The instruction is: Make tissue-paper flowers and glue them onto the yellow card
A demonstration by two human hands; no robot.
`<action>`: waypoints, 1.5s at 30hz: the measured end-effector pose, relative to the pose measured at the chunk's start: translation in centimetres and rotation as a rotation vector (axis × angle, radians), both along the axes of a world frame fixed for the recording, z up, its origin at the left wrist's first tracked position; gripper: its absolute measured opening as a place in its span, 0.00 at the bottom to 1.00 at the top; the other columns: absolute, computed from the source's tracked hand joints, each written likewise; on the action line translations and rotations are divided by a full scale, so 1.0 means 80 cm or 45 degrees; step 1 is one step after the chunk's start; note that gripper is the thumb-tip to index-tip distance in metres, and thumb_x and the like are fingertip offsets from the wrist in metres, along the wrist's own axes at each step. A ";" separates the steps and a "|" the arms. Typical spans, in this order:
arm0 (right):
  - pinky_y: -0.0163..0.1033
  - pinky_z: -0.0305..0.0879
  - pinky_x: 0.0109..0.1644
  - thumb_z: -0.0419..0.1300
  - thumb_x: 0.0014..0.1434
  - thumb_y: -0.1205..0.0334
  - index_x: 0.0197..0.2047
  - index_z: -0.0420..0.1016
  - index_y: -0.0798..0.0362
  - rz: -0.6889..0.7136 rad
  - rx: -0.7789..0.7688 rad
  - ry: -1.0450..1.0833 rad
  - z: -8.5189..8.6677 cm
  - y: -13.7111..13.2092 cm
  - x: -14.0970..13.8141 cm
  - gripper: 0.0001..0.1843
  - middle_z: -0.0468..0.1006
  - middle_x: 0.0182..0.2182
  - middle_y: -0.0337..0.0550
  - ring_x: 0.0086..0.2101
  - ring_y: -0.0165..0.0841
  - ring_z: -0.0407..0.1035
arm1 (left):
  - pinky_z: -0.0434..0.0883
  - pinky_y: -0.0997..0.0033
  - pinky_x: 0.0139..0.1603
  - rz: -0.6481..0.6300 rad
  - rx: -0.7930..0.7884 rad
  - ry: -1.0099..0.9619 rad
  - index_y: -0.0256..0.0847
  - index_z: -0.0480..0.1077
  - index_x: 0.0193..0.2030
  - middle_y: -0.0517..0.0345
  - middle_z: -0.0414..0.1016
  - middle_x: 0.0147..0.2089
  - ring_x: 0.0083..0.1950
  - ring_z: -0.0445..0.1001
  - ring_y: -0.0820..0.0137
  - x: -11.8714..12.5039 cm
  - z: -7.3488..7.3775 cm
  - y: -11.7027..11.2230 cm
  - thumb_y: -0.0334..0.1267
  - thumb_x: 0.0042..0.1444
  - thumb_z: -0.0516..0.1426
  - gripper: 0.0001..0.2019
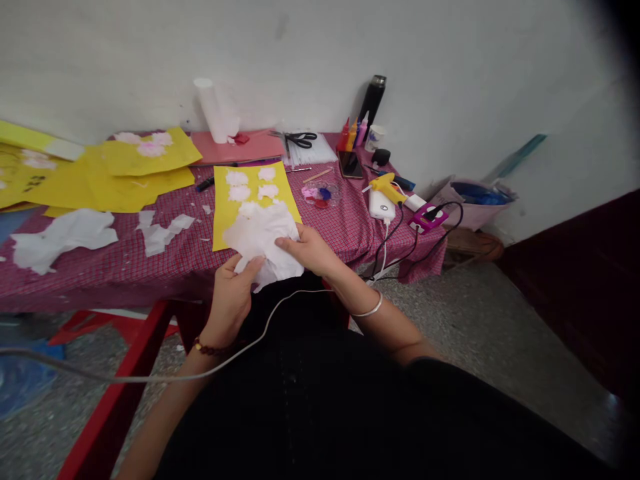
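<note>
Both my hands hold one crumpled sheet of white tissue paper (263,237) at the near edge of the table. My left hand (233,293) grips its lower left part, fingers closed on it. From the right, my right hand (310,250) pinches the sheet. Just behind the tissue lies a yellow paper sheet (250,203) with several white tissue patches stuck on it.
The table has a red checked cloth (125,263). Torn white tissue pieces (63,237) and more yellow sheets (120,173) lie at left. Scissors (300,139), paint bottles (353,133), a phone (350,164), a yellow glue gun (386,187) and a power bank (381,205) sit at right.
</note>
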State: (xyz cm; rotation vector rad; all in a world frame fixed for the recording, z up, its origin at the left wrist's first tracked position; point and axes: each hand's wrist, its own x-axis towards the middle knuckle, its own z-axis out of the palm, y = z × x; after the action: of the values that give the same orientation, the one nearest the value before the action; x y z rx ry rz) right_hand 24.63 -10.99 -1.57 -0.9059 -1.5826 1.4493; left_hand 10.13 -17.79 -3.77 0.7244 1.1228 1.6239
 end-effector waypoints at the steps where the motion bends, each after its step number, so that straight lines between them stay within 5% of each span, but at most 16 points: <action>1: 0.33 0.68 0.34 0.61 0.56 0.58 0.44 0.71 0.57 0.010 -0.026 0.002 0.001 0.000 0.001 0.14 0.77 0.35 0.42 0.31 0.29 0.68 | 0.76 0.69 0.37 -0.005 -0.025 0.007 0.38 0.78 0.38 0.53 0.82 0.37 0.34 0.79 0.68 0.000 0.001 0.000 0.36 0.40 0.69 0.16; 9: 0.31 0.66 0.29 0.62 0.55 0.61 0.40 0.70 0.56 0.070 -0.103 0.030 0.004 -0.004 -0.003 0.10 0.74 0.30 0.38 0.27 0.27 0.66 | 0.73 0.71 0.27 0.000 -0.271 0.044 0.36 0.76 0.39 0.53 0.82 0.33 0.28 0.78 0.66 0.005 0.016 0.002 0.41 0.34 0.70 0.23; 14: 0.30 0.66 0.29 0.63 0.55 0.61 0.40 0.70 0.56 0.084 -0.141 0.075 0.003 -0.004 -0.003 0.11 0.75 0.30 0.38 0.27 0.26 0.66 | 0.75 0.67 0.34 -0.046 -0.211 -0.047 0.36 0.76 0.41 0.53 0.82 0.35 0.31 0.79 0.65 0.005 0.009 0.005 0.38 0.36 0.71 0.22; 19: 0.30 0.66 0.29 0.63 0.54 0.59 0.40 0.70 0.56 0.030 -0.179 0.105 -0.001 0.002 0.001 0.12 0.75 0.31 0.38 0.27 0.26 0.67 | 0.73 0.72 0.29 0.032 -0.152 -0.030 0.38 0.76 0.40 0.56 0.81 0.33 0.29 0.77 0.69 -0.005 0.003 0.009 0.37 0.38 0.70 0.19; 25: 0.30 0.66 0.28 0.63 0.54 0.60 0.40 0.70 0.55 0.034 -0.172 0.109 -0.004 0.003 0.001 0.12 0.74 0.29 0.37 0.27 0.26 0.66 | 0.65 0.76 0.16 -0.289 -0.237 -0.062 0.38 0.76 0.36 0.56 0.77 0.27 0.21 0.70 0.73 -0.010 0.000 0.004 0.46 0.40 0.68 0.18; 29: 0.30 0.64 0.26 0.63 0.55 0.59 0.39 0.69 0.55 0.015 -0.185 0.070 0.001 0.001 0.002 0.11 0.74 0.28 0.38 0.25 0.26 0.65 | 0.60 0.79 0.16 -0.481 -0.307 0.092 0.36 0.73 0.27 0.60 0.71 0.19 0.18 0.65 0.76 -0.003 -0.004 -0.001 0.41 0.39 0.69 0.13; 36: 0.32 0.67 0.30 0.65 0.52 0.56 0.36 0.71 0.57 0.251 0.020 -0.164 0.010 0.000 0.010 0.14 0.74 0.29 0.39 0.28 0.28 0.67 | 0.62 0.78 0.18 -0.209 -0.220 0.083 0.36 0.71 0.28 0.62 0.71 0.21 0.20 0.66 0.76 0.001 0.000 0.003 0.41 0.36 0.70 0.16; 45: 0.29 0.59 0.20 0.56 0.49 0.69 0.27 0.64 0.54 0.134 -0.012 -0.314 0.011 0.003 0.011 0.02 0.67 0.18 0.33 0.18 0.25 0.63 | 0.67 0.78 0.21 -0.070 -0.139 -0.065 0.37 0.74 0.33 0.60 0.77 0.30 0.25 0.72 0.75 -0.017 0.000 0.009 0.34 0.36 0.69 0.15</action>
State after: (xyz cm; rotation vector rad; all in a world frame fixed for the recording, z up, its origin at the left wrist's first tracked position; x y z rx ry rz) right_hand 25.52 -10.75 -0.73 -1.0535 -1.8292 1.4617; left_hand 8.81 -17.04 -3.79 0.6341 1.1355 1.5148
